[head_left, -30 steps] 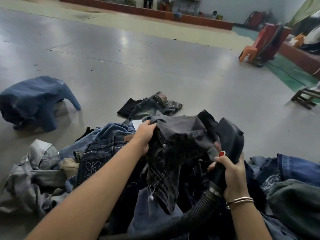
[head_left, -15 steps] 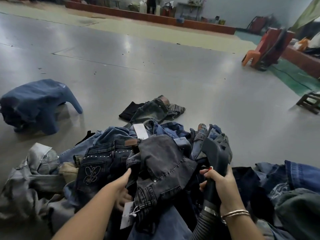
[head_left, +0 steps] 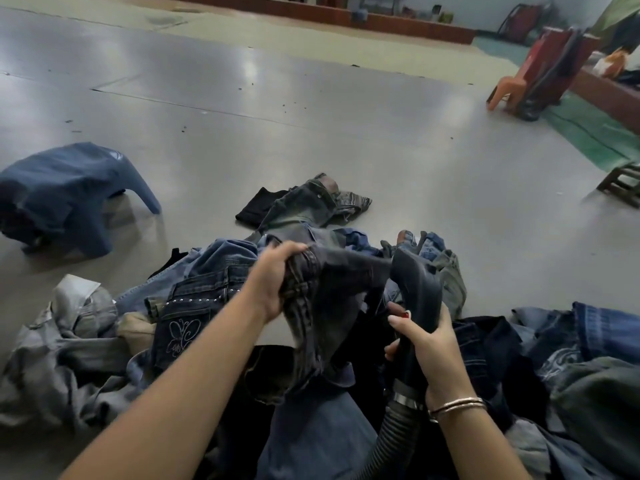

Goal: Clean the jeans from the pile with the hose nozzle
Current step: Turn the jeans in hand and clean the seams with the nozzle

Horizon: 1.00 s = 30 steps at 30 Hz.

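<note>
A pair of dark grey jeans point(head_left: 332, 306) is lifted off the pile of jeans point(head_left: 194, 317) in front of me. My left hand point(head_left: 273, 282) is closed on the waistband end of that pair. My right hand point(head_left: 427, 344) grips the handle of the black hose nozzle point(head_left: 415, 282), whose wide head presses against the grey jeans' right side. A ribbed black hose point(head_left: 391, 441) runs down from the nozzle toward me. A red button shows by my right thumb.
More jeans lie heaped at the right point(head_left: 588, 344) and left point(head_left: 62, 344). A blue puffed-up pair point(head_left: 69, 192) sits on the grey floor at the left. A small dark pair point(head_left: 304, 202) lies beyond the pile. Chairs point(head_left: 540, 74) and a wooden stool point(head_left: 623, 181) stand at the right.
My left hand let go low in the pile, then rose and took the grey jeans by the waistband. The nozzle head now lies against the jeans' right side.
</note>
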Motion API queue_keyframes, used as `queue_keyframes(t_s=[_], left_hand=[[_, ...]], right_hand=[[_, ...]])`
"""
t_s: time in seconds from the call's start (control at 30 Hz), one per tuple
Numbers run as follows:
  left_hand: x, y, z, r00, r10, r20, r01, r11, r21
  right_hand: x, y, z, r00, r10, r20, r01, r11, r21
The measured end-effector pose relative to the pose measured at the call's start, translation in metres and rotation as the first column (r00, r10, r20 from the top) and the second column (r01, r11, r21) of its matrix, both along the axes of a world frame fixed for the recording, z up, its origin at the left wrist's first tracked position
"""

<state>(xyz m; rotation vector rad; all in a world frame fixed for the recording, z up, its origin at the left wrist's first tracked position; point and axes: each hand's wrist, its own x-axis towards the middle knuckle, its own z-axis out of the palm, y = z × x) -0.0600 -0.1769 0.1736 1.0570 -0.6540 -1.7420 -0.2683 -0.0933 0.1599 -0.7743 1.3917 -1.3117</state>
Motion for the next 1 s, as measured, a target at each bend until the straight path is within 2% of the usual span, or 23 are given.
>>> queue_keyframes(t_s=[0.1,0.17,0.23,0.3,0.33,0.37,0.43,0.47,0.53,0.57,0.6,0.67,0.73,0.8,0.87,0.93,0.97,1.0], left_hand=[[0.025,-0.003,0.035,1.0,0.013,0.002,-0.012,0.986,-0.164],[0.017,-0.018,0.051,0.997,-0.078,0.019,0.08,0.976,-0.203],[-0.011,-0.035,0.05,0.961,-0.252,0.117,0.268,0.95,-0.161],[-0.04,-0.045,0.033,0.878,-0.354,0.322,0.374,0.928,0.001],[-0.049,-0.049,0.015,0.8,-0.385,0.461,0.405,0.912,0.06],[-0.051,-0.05,-0.004,0.675,-0.392,0.625,0.444,0.892,0.08],[-0.037,-0.048,-0.042,0.363,-0.19,0.912,0.474,0.88,-0.005],[-0.025,-0.045,-0.058,0.276,-0.093,0.956,0.448,0.893,-0.042],[0.003,-0.038,-0.091,0.237,-0.021,0.971,0.324,0.944,-0.059],[0.015,-0.034,-0.107,0.189,-0.059,0.98,0.314,0.95,-0.004],[0.025,-0.027,-0.122,0.086,-0.159,0.984,0.35,0.929,0.12],[0.041,-0.013,-0.152,-0.226,-0.306,0.925,0.456,0.806,0.377],[0.046,-0.002,-0.177,-0.467,-0.233,0.853,0.528,0.7,0.48],[0.038,0.001,-0.193,-0.588,-0.086,0.804,0.551,0.685,0.477],[0.025,-0.002,-0.199,-0.616,-0.018,0.787,0.541,0.716,0.44],[0.017,-0.012,-0.196,-0.539,-0.006,0.842,0.536,0.769,0.349],[0.014,-0.019,-0.191,-0.429,-0.053,0.902,0.511,0.809,0.291],[0.011,-0.026,-0.182,-0.269,-0.123,0.955,0.464,0.853,0.24]], right_hand=[[-0.005,0.005,0.002,1.0,-0.004,0.016,0.004,1.0,-0.016],[-0.007,0.007,0.003,1.0,0.006,0.029,-0.005,1.0,-0.024],[-0.008,0.006,0.004,1.0,0.004,0.023,-0.004,0.999,-0.035],[-0.009,0.006,0.004,1.0,-0.024,0.013,0.024,0.999,-0.042],[-0.009,0.006,0.004,0.999,-0.04,0.023,0.041,0.998,-0.048],[-0.011,0.006,0.004,0.998,-0.054,0.041,0.056,0.997,-0.05],[-0.016,0.005,0.005,0.994,-0.082,0.072,0.084,0.996,-0.026],[-0.019,0.005,0.004,0.993,-0.093,0.074,0.093,0.996,-0.006],[-0.023,0.003,0.003,0.994,-0.092,0.059,0.09,0.996,0.025],[-0.025,0.003,0.002,0.995,-0.083,0.047,0.081,0.996,0.035],[-0.026,0.002,0.001,0.997,-0.073,0.034,0.071,0.997,0.043],[-0.026,0.003,-0.002,0.999,-0.053,0.008,0.052,0.997,0.056],[-0.024,0.003,-0.006,0.999,-0.035,-0.011,0.036,0.997,0.07],[-0.021,0.002,-0.01,1.0,-0.018,-0.017,0.019,0.997,0.077],[-0.018,-0.001,-0.014,1.0,-0.005,-0.013,0.006,0.997,0.076],[-0.017,-0.004,-0.016,1.0,0.003,-0.01,-0.002,0.997,0.074],[-0.017,-0.005,-0.017,1.0,0.007,-0.014,-0.006,0.998,0.069],[-0.017,-0.007,-0.017,1.0,0.01,-0.019,-0.009,0.998,0.064]])
